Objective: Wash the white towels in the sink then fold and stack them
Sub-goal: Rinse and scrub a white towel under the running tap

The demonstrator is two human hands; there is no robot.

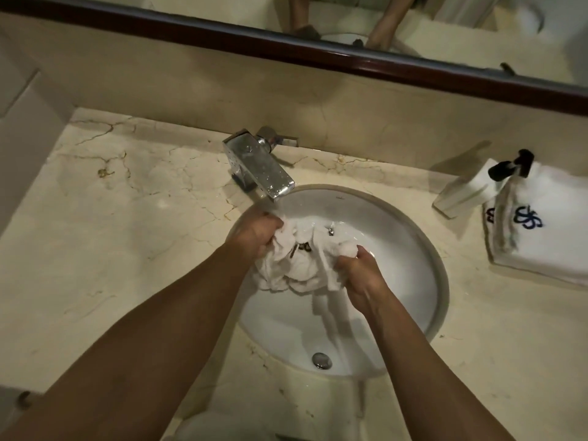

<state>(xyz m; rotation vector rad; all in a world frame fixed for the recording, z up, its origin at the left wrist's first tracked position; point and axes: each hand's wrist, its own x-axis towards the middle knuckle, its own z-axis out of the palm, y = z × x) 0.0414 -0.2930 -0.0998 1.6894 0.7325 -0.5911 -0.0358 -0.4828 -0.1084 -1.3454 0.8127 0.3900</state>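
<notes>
Both hands grip one bunched white towel (299, 262) over the sink basin (410, 249): the left hand (257, 235) has its fingers curled tight into the towel's left edge, and the right hand (359, 275) clutches a wad of the cloth at its right edge, thumb pressed on top. The towel hangs crumpled between them, just below the spout of the chrome faucet (261, 167) (a thin stream of water seems to fall from the spout beside the left hand). The drain (322, 360) lies bare at the near side of the basin. On the marble countertop (127, 218) to the right sits a folded white towel with a blue monogram (547, 237), with a white pump dispenser (471, 189) touching its left side.
</notes>
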